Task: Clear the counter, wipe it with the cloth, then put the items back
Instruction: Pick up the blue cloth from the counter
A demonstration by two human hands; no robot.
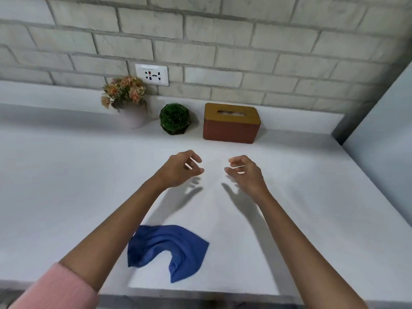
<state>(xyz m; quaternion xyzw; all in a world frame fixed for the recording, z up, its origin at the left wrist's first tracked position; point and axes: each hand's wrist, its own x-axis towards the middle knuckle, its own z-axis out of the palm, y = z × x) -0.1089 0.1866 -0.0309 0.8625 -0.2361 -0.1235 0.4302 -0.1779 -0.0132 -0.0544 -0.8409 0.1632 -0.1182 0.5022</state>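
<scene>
The smooth white counter has a matt finish. The crumpled blue cloth looks soft and napped, like microfibre. The rectangular brown tissue box is matt, its tan lid smooth. The pale round flower pot looks like matt ceramic. The pale brick wall is rough and chalky; the white socket plate is smooth plastic. The pink sleeve is ribbed knit fabric.

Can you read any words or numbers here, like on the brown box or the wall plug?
Socket: a faint grey line of print along its top and a tiny mark at its lower right, both too blurred to read.
Box: no writing shows.
Nothing else bears any text.
</scene>
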